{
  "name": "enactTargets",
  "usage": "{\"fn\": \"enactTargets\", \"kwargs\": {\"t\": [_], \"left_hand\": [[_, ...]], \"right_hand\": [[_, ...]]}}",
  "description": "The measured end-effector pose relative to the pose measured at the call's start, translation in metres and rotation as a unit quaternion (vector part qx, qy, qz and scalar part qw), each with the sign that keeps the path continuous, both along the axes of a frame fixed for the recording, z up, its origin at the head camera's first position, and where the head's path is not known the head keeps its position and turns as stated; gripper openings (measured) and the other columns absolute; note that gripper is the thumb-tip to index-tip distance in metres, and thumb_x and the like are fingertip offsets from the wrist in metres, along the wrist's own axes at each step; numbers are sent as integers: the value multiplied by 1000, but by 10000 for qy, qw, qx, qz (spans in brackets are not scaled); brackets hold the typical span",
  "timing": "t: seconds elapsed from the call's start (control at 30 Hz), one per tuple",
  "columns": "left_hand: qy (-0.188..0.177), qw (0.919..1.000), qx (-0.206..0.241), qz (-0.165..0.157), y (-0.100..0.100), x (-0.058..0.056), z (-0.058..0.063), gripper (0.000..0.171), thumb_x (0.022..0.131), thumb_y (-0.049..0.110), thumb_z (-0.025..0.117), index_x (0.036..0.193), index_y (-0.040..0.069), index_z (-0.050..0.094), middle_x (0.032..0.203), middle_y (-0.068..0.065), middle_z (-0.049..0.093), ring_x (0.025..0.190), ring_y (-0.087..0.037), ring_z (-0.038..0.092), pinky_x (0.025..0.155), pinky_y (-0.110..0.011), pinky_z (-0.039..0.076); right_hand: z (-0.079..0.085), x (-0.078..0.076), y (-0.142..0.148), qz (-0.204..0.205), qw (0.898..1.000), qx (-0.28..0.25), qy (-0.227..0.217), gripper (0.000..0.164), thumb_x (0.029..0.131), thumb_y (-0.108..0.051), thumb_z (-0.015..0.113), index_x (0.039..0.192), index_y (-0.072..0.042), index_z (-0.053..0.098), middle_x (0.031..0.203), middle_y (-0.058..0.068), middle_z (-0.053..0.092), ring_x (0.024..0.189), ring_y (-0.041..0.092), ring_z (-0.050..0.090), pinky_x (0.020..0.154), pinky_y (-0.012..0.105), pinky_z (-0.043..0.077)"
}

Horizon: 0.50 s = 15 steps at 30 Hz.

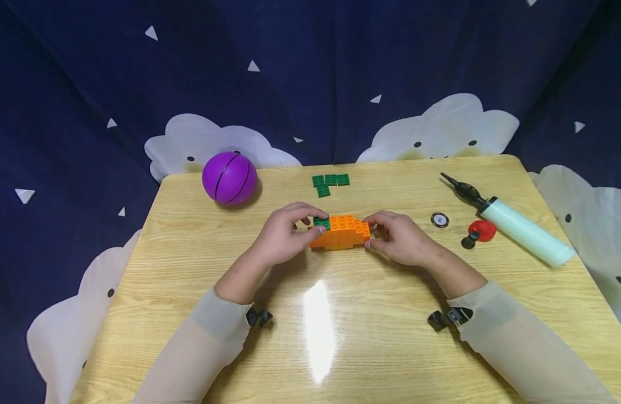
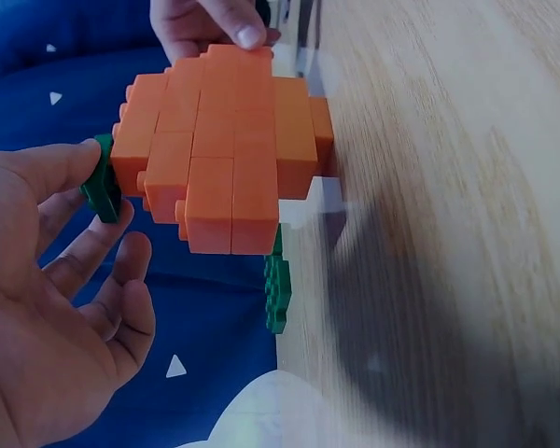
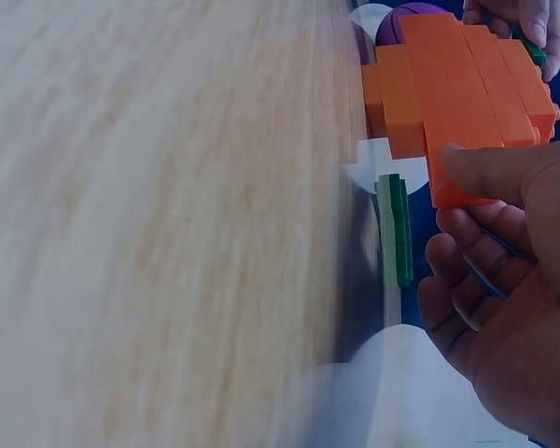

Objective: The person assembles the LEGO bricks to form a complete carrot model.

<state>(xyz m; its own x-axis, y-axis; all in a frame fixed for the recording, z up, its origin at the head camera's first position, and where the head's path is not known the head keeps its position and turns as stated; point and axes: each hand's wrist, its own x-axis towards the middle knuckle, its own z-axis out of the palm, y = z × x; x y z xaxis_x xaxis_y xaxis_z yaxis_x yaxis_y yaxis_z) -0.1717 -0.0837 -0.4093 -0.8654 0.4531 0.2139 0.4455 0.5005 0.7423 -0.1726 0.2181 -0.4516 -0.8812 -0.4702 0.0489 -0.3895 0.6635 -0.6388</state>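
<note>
An orange toy-brick block (image 1: pixel 343 235), stepped at its ends, stands on the table between both hands. My left hand (image 1: pixel 290 233) pinches a flat green brick (image 1: pixel 321 223) between thumb and index finger, at the upper left of the block. In the left wrist view that green brick (image 2: pixel 102 182) is right at the block's studs, with the other fingers loosely curled. My right hand (image 1: pixel 398 237) grips the block's right end; the right wrist view shows the thumb on its near face and fingers behind the orange block (image 3: pixel 462 103).
Several flat green bricks (image 1: pixel 331 180) lie behind the block. A purple ball (image 1: pixel 230 178) sits at the back left. To the right are a round chip (image 1: pixel 440 219), a red and black small object (image 1: pixel 482 230) and a pale hand pump (image 1: pixel 527 230) with a black nozzle.
</note>
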Motion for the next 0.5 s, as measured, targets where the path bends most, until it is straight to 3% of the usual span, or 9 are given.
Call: {"fn": "enactTargets", "kwargs": {"t": [0.23,0.5], "left_hand": [[55,9999,-140,18,2,1,2,20,96,27,77,116,25,77,117,14,70,92,-16,63,72,-35,49],[266,9994,-178,-95,3,-2,5,20,94,22,77,114,21,78,114,9,72,91,-25,64,81,-45,55]], "right_hand": [[0,0,0,20,10000,-70,-28,44,91,-18,81,131,-6,65,118,5,69,98,25,64,85,42,53],[-1,1,0,21,10000,-94,-16,43,92,-17,80,131,-6,65,118,5,68,98,25,64,85,42,53]]}}
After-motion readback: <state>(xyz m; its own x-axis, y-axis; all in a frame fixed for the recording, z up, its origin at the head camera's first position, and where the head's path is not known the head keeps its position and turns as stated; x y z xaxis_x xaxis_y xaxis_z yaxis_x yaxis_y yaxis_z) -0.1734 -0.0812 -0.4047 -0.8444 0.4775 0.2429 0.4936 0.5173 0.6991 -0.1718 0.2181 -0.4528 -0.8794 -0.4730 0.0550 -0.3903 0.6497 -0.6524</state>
